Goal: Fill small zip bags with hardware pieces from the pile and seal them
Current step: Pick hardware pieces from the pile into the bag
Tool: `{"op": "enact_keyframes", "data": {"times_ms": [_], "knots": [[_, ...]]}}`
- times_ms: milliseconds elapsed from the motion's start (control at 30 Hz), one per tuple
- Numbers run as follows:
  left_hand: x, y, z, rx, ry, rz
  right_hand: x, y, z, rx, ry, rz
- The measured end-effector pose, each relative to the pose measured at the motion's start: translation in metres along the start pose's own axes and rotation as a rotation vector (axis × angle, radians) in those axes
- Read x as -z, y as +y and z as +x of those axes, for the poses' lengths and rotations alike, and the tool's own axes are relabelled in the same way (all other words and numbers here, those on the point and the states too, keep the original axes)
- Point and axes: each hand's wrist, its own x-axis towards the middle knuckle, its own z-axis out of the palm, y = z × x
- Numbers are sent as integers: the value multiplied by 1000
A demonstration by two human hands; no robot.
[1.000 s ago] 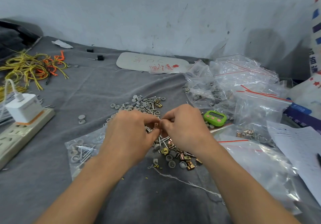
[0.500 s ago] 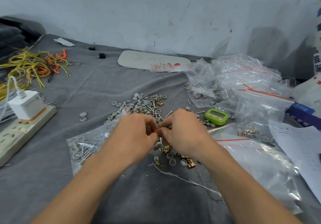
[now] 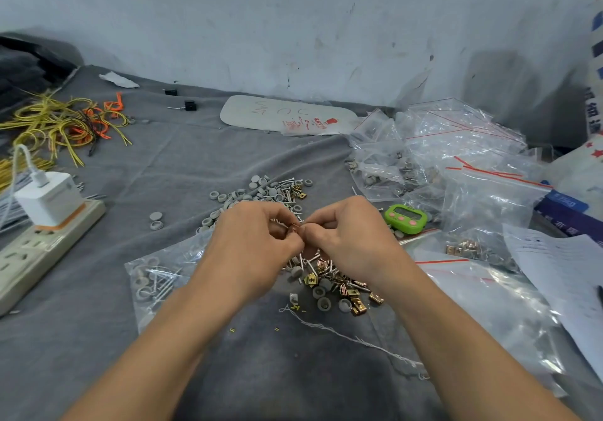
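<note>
Pinching a copper clip (image 3: 295, 228) between both hands, just above the hardware pile (image 3: 329, 285) on the grey-clothed worktop (image 3: 163, 166).
The left hand (image 3: 251, 244) and right hand (image 3: 352, 237) each have their grip clamped on the clip. Red print and pen marks on the white board (image 3: 277, 113) are too small to read. A green timer (image 3: 405, 218) sits beside the right hand. The zip bag (image 3: 156, 280) under the left forearm holds grey caps and screws, and another bag (image 3: 466, 251) holds brass clips.

A makeshift packing workshop: a grey cloth (image 3: 195, 166) below a scuffed wall (image 3: 293, 29) carries a hardware pile (image 3: 267, 192), heaped zip bags (image 3: 456, 146), wire bundles (image 3: 58, 123) and a power strip (image 3: 42, 251).
</note>
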Motion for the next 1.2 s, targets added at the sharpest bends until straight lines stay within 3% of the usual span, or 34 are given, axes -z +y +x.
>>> {"op": "enact_keyframes", "data": {"times_ms": [233,433,600,800,1000,1200], "knots": [[2,-6,3,-36,-82,-59,7,6,-1,-7,-48,53],[-4,-8,-1,-44,-116,-66,10,6,-3,-1,-131,-44],[-7,-6,2,-68,-13,78,7,5,-4,1,101,-55],[-12,-4,-1,-79,57,179,2,5,-4,54,156,-84],[-11,1,-6,-111,93,-116,9,1,-2,-90,60,371],[-6,5,-9,-183,114,-165,12,-3,-2,-104,-27,645]]}}
